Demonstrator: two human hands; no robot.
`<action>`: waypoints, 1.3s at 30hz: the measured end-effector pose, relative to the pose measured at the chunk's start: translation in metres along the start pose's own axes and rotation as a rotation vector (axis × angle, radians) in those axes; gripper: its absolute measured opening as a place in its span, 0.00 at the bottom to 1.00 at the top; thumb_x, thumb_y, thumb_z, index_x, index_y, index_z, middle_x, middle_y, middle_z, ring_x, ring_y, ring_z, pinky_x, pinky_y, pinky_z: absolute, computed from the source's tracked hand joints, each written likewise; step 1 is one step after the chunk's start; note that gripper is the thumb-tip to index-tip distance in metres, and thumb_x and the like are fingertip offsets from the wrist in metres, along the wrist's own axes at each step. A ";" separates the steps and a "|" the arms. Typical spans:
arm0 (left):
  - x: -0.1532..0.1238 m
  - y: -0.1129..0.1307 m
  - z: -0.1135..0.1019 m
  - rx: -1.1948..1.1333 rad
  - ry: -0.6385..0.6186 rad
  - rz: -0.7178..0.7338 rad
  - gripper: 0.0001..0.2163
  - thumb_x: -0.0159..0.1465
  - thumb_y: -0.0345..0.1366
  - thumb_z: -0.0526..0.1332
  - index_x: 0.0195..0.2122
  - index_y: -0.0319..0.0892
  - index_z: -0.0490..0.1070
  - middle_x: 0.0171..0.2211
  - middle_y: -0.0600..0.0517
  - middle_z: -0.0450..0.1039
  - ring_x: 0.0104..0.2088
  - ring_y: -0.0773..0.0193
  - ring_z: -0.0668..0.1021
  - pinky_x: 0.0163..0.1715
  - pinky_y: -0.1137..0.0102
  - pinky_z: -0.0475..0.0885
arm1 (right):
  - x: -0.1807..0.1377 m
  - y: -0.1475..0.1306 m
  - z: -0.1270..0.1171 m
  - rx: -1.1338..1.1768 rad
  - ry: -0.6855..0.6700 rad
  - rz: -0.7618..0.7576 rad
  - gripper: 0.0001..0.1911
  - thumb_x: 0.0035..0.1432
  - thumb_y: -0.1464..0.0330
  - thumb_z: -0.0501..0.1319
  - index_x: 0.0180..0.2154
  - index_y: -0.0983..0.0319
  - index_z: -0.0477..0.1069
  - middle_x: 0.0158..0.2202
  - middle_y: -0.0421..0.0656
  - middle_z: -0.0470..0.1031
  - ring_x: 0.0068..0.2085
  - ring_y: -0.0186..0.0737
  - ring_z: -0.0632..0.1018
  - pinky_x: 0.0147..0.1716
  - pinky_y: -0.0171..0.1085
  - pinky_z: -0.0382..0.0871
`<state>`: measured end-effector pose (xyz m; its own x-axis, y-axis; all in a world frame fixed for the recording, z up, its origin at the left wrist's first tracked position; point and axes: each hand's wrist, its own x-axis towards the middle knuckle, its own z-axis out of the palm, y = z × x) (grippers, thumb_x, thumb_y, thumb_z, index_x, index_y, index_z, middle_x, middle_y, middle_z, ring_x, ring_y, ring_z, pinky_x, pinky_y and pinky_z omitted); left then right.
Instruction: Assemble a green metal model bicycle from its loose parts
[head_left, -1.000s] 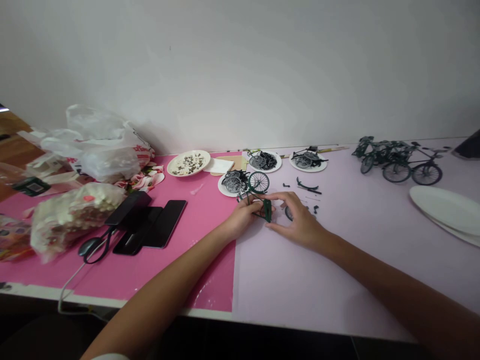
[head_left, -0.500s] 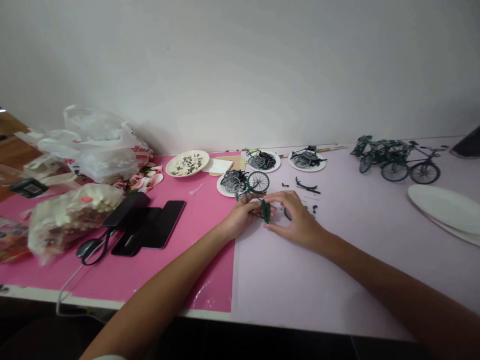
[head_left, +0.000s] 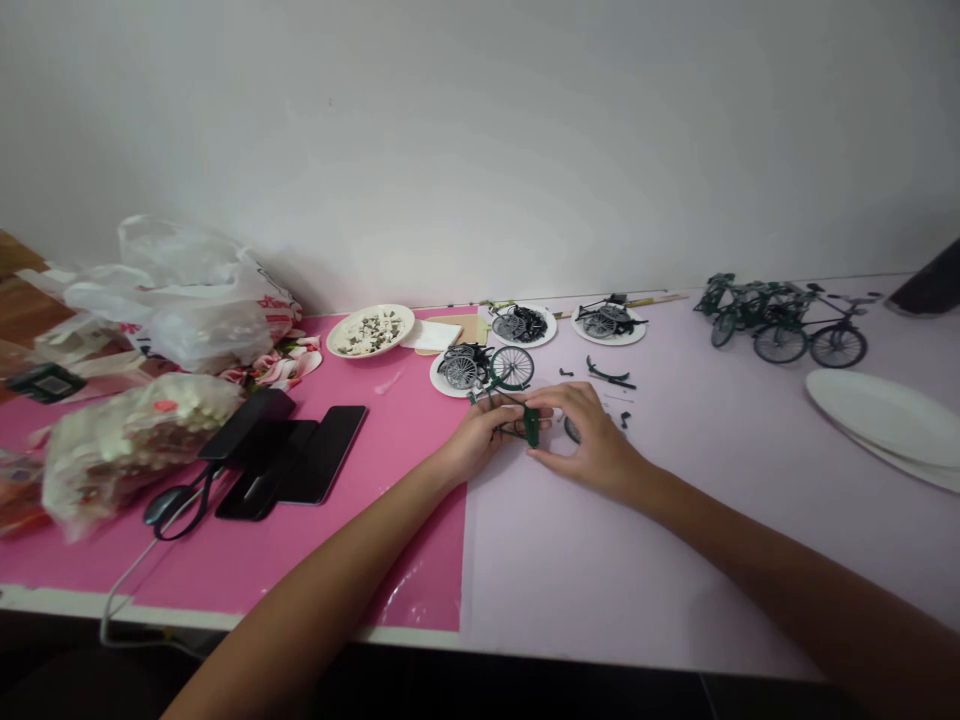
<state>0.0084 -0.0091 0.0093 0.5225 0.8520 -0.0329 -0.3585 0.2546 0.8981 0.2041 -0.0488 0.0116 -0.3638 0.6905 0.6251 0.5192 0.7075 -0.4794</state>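
Note:
A partly built miniature bicycle point(head_left: 512, 369) with a green frame and one spoked wheel is in my left hand point(head_left: 480, 432), whose fingers are closed round the frame. My right hand point(head_left: 589, 430) curves in from the other side, fingertips above and thumb below the flat green piece point(head_left: 532, 427) at the bicycle's end. Beside the right hand lies a loose wheel point(head_left: 572, 429), mostly hidden by it. A curved green fender point(head_left: 600, 369) and small dark parts point(head_left: 625, 420) lie just beyond on the pale sheet.
Plates of black bicycle parts point(head_left: 523, 325), point(head_left: 609, 320) and a bowl of small pieces point(head_left: 370, 331) line the wall. Finished miniature bicycles point(head_left: 806, 325) and oval plates point(head_left: 892, 415) are at right. Phones point(head_left: 322, 455) and plastic bags point(head_left: 187, 290) are at left.
The view has shifted slightly. Both hands stay close together on the miniature bicycle, with little visible change in their hold.

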 end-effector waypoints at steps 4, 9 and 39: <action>-0.003 0.000 0.002 0.084 0.015 0.012 0.20 0.51 0.31 0.77 0.43 0.36 0.74 0.42 0.40 0.83 0.49 0.47 0.84 0.50 0.61 0.74 | 0.000 0.000 0.000 -0.001 0.017 -0.004 0.27 0.56 0.72 0.70 0.55 0.52 0.68 0.55 0.46 0.78 0.56 0.56 0.74 0.54 0.58 0.71; -0.005 -0.003 0.000 0.169 0.070 0.033 0.22 0.52 0.32 0.78 0.45 0.37 0.71 0.44 0.40 0.83 0.47 0.51 0.84 0.47 0.62 0.74 | 0.000 0.002 0.000 -0.011 0.030 -0.009 0.27 0.55 0.71 0.72 0.54 0.52 0.69 0.55 0.46 0.78 0.56 0.56 0.74 0.55 0.59 0.71; -0.004 0.004 0.002 0.219 -0.013 0.004 0.21 0.53 0.36 0.78 0.41 0.37 0.71 0.40 0.41 0.84 0.41 0.56 0.84 0.47 0.64 0.75 | 0.005 0.019 -0.026 -0.182 0.098 -0.097 0.09 0.69 0.67 0.61 0.51 0.55 0.73 0.47 0.47 0.78 0.51 0.53 0.75 0.54 0.54 0.69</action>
<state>0.0065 -0.0127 0.0140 0.5321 0.8463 -0.0249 -0.1849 0.1448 0.9720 0.2320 -0.0355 0.0218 -0.3466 0.5968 0.7236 0.6200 0.7247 -0.3007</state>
